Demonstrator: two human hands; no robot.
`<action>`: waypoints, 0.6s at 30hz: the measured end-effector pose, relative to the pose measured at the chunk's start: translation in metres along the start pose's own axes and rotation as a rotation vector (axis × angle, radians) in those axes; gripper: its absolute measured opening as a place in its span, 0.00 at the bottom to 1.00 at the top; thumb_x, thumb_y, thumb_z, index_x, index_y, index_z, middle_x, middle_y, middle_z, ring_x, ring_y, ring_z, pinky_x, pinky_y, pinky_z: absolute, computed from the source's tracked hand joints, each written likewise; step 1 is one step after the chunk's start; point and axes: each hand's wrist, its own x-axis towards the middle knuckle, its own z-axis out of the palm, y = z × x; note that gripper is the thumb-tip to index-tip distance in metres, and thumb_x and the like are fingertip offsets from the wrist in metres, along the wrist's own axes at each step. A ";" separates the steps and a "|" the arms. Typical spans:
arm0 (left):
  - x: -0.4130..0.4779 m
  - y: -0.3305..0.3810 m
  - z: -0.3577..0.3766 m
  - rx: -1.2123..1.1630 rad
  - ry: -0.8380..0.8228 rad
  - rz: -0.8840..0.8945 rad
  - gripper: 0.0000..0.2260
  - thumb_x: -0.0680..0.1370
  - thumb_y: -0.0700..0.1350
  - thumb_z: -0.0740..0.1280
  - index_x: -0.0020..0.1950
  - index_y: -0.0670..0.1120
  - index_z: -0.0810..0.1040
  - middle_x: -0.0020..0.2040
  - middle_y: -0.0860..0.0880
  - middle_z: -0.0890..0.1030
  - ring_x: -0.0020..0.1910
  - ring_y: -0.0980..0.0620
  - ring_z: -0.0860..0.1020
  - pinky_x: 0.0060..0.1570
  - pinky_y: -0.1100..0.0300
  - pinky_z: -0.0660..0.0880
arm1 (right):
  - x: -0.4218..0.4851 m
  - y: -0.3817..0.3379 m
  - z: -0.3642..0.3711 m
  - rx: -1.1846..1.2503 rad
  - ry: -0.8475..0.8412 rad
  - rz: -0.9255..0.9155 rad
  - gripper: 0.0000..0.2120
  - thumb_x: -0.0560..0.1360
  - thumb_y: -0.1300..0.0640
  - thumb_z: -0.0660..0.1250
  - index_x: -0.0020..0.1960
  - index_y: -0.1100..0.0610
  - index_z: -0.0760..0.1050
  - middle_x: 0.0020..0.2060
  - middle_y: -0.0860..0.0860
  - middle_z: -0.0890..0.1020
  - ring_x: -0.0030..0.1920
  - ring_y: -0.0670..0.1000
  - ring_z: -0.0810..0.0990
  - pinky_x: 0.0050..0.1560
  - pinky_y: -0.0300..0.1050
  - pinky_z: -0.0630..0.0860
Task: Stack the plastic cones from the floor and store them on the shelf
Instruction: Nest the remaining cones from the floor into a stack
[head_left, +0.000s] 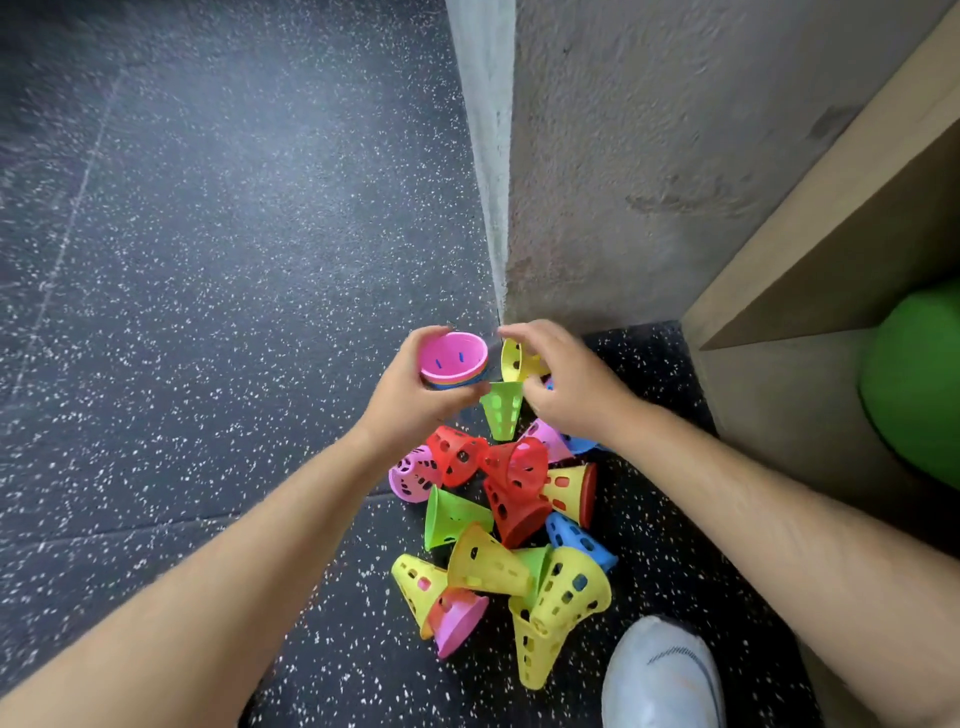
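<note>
Head camera view, looking steeply down past two bare forearms to a dark speckled floor (208, 260) where it meets the corner of a rough grey wall (623, 156).

The left grip (410, 395), a bare hand, is wrapped around a short stack of cones (452, 361) nested one inside another. The stack is held off the floor with its open end tipped up toward the camera. The innermost cone is pink, and blue and orange rims show beneath it.

The right grip (566, 379) sits just beside the stack, fingers arched and curled over a single yellow cone (519, 358). It appears to pinch that cone between fingers and thumb, though the contact is partly hidden behind the hand. A green cone (501, 410) lies directly below, between the two hands, wide end uppermost.

Nearer the camera, a loose pile of cones (514, 488) rests on the floor: red, yellow, green, blue and pink, all perforated, tipped on their sides and overlapping.

A pale wooden shelf (831, 234) stands along the right edge, with a rounded green object (914, 384) inside it. One white shoe (662, 675) shows at the bottom, just beside the pile.
</note>
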 end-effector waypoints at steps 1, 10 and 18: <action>0.002 -0.003 -0.002 0.048 -0.009 -0.003 0.32 0.69 0.44 0.83 0.68 0.50 0.72 0.58 0.51 0.81 0.51 0.58 0.80 0.53 0.66 0.75 | 0.008 0.005 -0.001 -0.100 0.022 0.001 0.25 0.72 0.65 0.63 0.69 0.54 0.74 0.59 0.54 0.76 0.61 0.54 0.74 0.65 0.45 0.70; 0.009 -0.014 -0.006 0.087 -0.030 -0.036 0.32 0.68 0.48 0.83 0.65 0.51 0.70 0.55 0.53 0.81 0.51 0.57 0.82 0.51 0.66 0.77 | 0.033 0.008 0.011 -0.766 -0.228 0.082 0.19 0.73 0.66 0.66 0.62 0.55 0.73 0.61 0.57 0.72 0.64 0.61 0.71 0.60 0.50 0.72; 0.011 -0.019 0.002 0.049 -0.105 -0.031 0.29 0.68 0.42 0.83 0.64 0.47 0.72 0.51 0.54 0.81 0.40 0.70 0.78 0.43 0.73 0.73 | 0.008 0.019 0.000 -0.301 0.004 0.057 0.04 0.78 0.62 0.68 0.51 0.61 0.79 0.65 0.60 0.71 0.58 0.62 0.75 0.59 0.49 0.72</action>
